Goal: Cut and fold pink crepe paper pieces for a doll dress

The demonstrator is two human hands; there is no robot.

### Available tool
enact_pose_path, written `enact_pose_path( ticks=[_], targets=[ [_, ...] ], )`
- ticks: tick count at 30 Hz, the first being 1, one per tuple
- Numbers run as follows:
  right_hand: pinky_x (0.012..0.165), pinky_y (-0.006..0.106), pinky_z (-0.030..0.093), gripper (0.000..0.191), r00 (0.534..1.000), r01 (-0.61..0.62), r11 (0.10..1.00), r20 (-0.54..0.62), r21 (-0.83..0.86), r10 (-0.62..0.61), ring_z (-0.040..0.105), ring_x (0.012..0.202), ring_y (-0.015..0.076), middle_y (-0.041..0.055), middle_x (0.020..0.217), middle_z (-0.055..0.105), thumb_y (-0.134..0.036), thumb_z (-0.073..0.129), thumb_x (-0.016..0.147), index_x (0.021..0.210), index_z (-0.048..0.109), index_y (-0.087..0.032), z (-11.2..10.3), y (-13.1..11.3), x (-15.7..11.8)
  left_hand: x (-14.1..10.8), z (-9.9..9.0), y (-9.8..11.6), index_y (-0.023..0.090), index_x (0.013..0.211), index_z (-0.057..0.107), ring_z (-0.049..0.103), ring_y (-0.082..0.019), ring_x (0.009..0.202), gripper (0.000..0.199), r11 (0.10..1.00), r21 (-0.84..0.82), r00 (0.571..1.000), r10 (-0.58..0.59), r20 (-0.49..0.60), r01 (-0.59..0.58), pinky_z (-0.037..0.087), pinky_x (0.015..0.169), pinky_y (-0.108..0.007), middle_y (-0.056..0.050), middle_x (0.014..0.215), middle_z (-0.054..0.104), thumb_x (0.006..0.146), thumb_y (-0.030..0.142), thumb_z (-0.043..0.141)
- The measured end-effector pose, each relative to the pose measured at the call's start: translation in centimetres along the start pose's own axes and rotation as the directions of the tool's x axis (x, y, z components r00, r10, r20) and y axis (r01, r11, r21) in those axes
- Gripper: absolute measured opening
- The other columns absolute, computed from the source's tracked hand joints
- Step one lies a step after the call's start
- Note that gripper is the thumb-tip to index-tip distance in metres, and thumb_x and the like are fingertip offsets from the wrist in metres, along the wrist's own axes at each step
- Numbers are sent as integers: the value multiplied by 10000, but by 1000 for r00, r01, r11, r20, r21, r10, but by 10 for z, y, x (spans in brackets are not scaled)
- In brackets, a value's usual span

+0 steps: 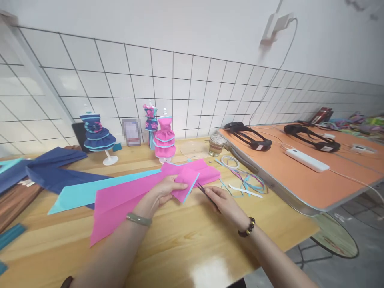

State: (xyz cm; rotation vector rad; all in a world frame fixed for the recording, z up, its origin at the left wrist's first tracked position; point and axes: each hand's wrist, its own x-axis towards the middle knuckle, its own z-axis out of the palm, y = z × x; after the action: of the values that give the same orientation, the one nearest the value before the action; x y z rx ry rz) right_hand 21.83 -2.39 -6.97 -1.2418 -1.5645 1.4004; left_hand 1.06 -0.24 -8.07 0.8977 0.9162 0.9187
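Note:
My left hand is closed on a folded piece of pink fabric edged with a light blue strip. Just right of that edge, my right hand grips small dark scissors, whose tips are near the blue strip. More pink fabric spreads to the left, over a length of light blue fabric. Behind my hands stands a small dress form in a tiered pink dress with blue trim.
A dress form in a navy dress stands at the back left. Navy fabric lies left. A glass and thin coloured strips are right. Black headsets and a white power strip lie on an orange table.

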Motion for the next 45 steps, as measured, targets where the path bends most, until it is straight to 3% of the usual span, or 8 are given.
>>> enact_pose_path(
  ticks=[5, 10, 18, 22, 25, 29, 35, 45],
  targets=[
    [326, 179, 139, 368, 1000, -3, 965, 25, 262, -4, 248, 348, 29, -63, 525, 393, -530, 508, 757, 702, 526, -167, 13, -4, 25, -7, -4, 19, 133, 924, 633, 626, -155, 724, 363, 989, -77, 991, 118, -65, -123, 481, 672, -265, -75, 872, 672, 587, 196, 751],
    [344, 175, 99, 326, 998, -3, 901, 63, 434, -28, 138, 368, 37, -110, 482, 229, -493, 579, 729, 810, 529, -181, 16, 8, 26, -7, 0, 19, 131, 926, 634, 618, -155, 735, 381, 987, -57, 984, 147, -105, -153, 465, 687, -274, -71, 874, 670, 573, 204, 757],
    [373, 193, 136, 369, 984, 120, 912, -169, 392, -57, 195, 393, 41, -95, 479, 288, -452, 653, 672, 889, 584, -161, 6, 10, 28, -10, 16, 8, 136, 882, 663, 606, -188, 772, 319, 954, 298, 998, 7, 68, -27, 450, 694, -287, -64, 886, 671, 591, 251, 727],
    [380, 194, 186, 386, 995, 85, 940, -85, 330, -61, 281, 408, 41, -61, 531, 439, -416, 704, 615, 882, 603, -156, 3, 8, 28, -15, 18, 13, 158, 915, 658, 606, -209, 824, 351, 914, 404, 984, -94, 149, 26, 454, 722, -306, -50, 919, 669, 594, 287, 718],
    [392, 196, 226, 335, 995, 94, 960, -50, 264, -83, 329, 426, 48, -55, 542, 470, -372, 730, 586, 811, 603, -159, 3, 10, 27, -17, 16, 17, 167, 961, 649, 581, -243, 918, 441, 884, 464, 995, -82, 53, 48, 443, 765, -323, -58, 985, 658, 551, 298, 745],
    [384, 201, 225, 296, 988, 108, 966, -134, 234, -79, 306, 401, 49, -79, 488, 407, -396, 709, 604, 736, 565, -173, 2, 14, 30, -18, 13, 22, 163, 1005, 643, 570, -253, 947, 502, 916, 401, 1000, 18, 0, -17, 441, 782, -331, -75, 1000, 657, 531, 287, 756],
    [382, 198, 192, 322, 990, 112, 952, -116, 285, -81, 261, 397, 45, -94, 485, 355, -422, 696, 621, 710, 493, -189, 2, 13, 30, -13, 8, 21, 113, 958, 657, 593, -157, 642, 373, 964, 265, 999, 22, 31, -29, 443, 535, -246, -84, 781, 668, 639, 303, 691],
    [394, 215, 216, 329, 987, 141, 970, -105, 198, -122, 273, 386, 60, -89, 448, 319, -462, 635, 686, 632, 461, -188, 1, 15, 32, -9, 10, 12, 110, 904, 650, 619, -179, 722, 328, 981, 193, 1000, 0, -15, 3, 508, 633, -296, -99, 833, 665, 673, 342, 672]
  ],
)
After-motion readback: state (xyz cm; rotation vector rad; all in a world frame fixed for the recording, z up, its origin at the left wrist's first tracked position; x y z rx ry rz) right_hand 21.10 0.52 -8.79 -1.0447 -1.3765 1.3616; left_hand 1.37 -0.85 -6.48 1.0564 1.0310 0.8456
